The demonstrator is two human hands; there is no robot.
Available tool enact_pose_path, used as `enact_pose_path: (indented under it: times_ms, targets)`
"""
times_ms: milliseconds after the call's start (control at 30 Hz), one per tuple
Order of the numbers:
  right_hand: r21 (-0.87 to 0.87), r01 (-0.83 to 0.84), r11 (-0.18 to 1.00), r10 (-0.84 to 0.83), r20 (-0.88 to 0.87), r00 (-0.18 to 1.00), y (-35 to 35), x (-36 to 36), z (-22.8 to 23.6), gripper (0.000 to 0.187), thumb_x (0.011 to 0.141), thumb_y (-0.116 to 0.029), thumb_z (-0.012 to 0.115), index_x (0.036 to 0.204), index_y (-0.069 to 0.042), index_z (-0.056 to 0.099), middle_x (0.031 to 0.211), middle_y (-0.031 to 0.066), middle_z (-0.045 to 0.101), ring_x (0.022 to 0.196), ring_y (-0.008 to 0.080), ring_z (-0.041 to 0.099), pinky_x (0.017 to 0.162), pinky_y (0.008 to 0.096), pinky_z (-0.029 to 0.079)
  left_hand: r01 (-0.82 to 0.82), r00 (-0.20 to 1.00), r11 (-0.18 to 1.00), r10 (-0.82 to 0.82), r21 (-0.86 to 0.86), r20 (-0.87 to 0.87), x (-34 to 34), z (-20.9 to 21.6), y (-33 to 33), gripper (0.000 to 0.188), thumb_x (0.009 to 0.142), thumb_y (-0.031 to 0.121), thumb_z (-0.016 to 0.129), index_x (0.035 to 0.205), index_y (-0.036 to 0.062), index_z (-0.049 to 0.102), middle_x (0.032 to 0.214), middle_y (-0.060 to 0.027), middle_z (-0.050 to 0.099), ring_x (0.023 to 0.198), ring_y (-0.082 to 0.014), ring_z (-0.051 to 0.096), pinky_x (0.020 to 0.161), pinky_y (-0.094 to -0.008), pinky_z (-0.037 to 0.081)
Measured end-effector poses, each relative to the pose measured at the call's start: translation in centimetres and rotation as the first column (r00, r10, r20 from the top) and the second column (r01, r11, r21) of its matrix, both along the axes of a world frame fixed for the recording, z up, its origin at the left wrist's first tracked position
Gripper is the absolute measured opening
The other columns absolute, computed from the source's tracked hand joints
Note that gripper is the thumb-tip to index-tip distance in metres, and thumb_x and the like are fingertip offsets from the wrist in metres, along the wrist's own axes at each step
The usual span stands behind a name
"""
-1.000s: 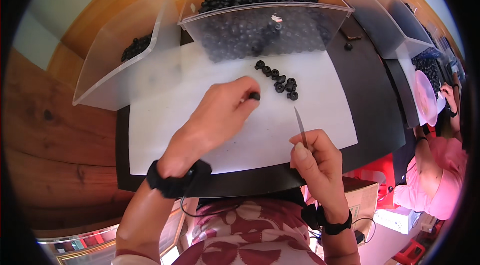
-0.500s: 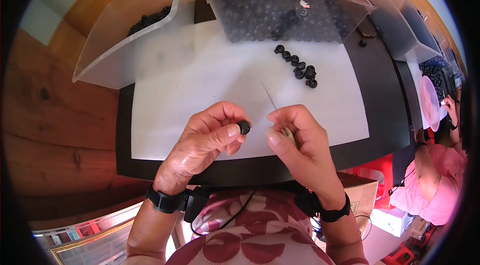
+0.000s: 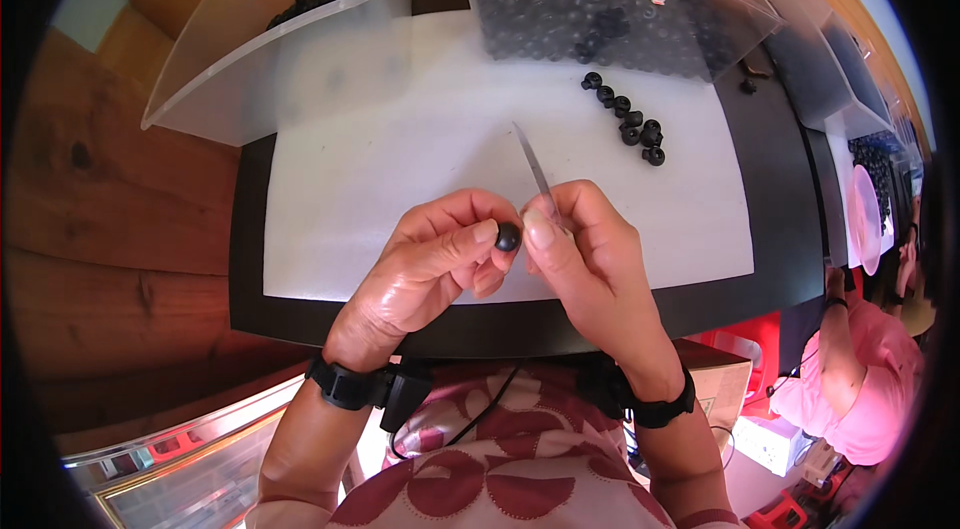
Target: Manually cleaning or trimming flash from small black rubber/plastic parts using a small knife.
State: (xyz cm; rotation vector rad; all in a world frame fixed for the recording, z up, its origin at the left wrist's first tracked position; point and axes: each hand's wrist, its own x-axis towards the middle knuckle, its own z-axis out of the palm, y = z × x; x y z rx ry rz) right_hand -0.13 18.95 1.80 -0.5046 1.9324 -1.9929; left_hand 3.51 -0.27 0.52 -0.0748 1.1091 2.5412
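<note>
Between the thumb and fingertips of my left hand (image 3: 425,254) is a small, round black part (image 3: 508,237), its smooth side showing. My right hand (image 3: 600,274) is closed round a knife (image 3: 536,167); its thin, pointed blade rises away from me and its handle is hidden in my fingers. My right thumb comes close beside the black part; whether they touch I cannot tell. Both hands are above the near part of a white mat (image 3: 400,154). Farther off on the mat, to the right, lies a loose row of several similar black parts (image 3: 630,116), some showing a hole.
A large clear bin (image 3: 620,14) full of black parts stands at the far edge. At the left, a translucent bin (image 3: 230,79) holds fewer. More clear bins (image 3: 815,59) line the right. A person in pink (image 3: 870,384) works beyond the dark table's (image 3: 785,189) right side.
My hands have come closer together, the right one moving toward the black part. The knife's blade has turned to show more of its flat side. The whole view has shifted slightly.
</note>
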Motion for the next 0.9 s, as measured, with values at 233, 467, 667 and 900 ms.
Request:
enact_pose_path:
  times_ms: [233, 467, 667, 900]
  targets:
    - [0.294, -0.015, 0.956, 0.089, -0.242, 0.966, 1.8, 1.9, 0.8, 0.02, 0.104, -0.017, 0.057, 0.111, -0.001, 0.049, 0.085, 0.0158, 0.064, 0.065, 0.0236, 0.062, 0.062, 0.0329, 0.05, -0.051, 0.999, 0.998, 0.052, 0.031, -0.009, -0.2, -0.8, -0.4, 0.028, 0.1, 0.018, 0.064, 0.116, -0.0034, 0.058, 0.09, -0.0073, 0.063, 0.07, -0.0111, 0.053, 0.059, -0.0237, 0.041]
    - [0.3, 0.036, 0.953, 0.071, -0.338, 0.939, 1.7, 2.3, 0.4, 0.021, 0.097, -0.009, 0.064, 0.108, -0.003, 0.049, 0.086, 0.0116, 0.067, 0.062, 0.0279, 0.064, 0.058, 0.036, 0.05, -0.066, 0.998, 0.997, 0.065, 0.039, 0.002, -0.1, -1.0, -0.4, 0.034, 0.098, 0.018, 0.066, 0.12, -0.0051, 0.055, 0.1, -0.0138, 0.063, 0.074, -0.011, 0.056, 0.061, -0.0221, 0.046]
    - [0.33, 0.033, 0.943, 0.09, -0.35, 0.932, 1.7, 2.2, 0.3, 0.021, 0.095, -0.008, 0.066, 0.107, -0.004, 0.049, 0.085, 0.0105, 0.067, 0.062, 0.0278, 0.063, 0.057, 0.0361, 0.049, -0.077, 0.997, 0.997, 0.078, 0.029, -0.018, 0.0, -1.3, -0.4, 0.036, 0.098, 0.02, 0.067, 0.121, -0.0052, 0.055, 0.1, -0.014, 0.064, 0.073, -0.0108, 0.056, 0.061, -0.0217, 0.047]
    - [0.312, 0.034, 0.95, 0.086, -0.363, 0.928, 1.7, 2.2, 0.4, 0.021, 0.095, -0.007, 0.066, 0.106, -0.004, 0.049, 0.084, 0.0103, 0.066, 0.061, 0.0279, 0.062, 0.057, 0.0355, 0.049, -0.082, 0.996, 0.996, 0.082, 0.022, -0.02, 0.0, -1.2, -0.4, 0.037, 0.098, 0.021, 0.068, 0.121, -0.005, 0.055, 0.099, -0.0137, 0.064, 0.073, -0.0102, 0.055, 0.06, -0.0219, 0.045]
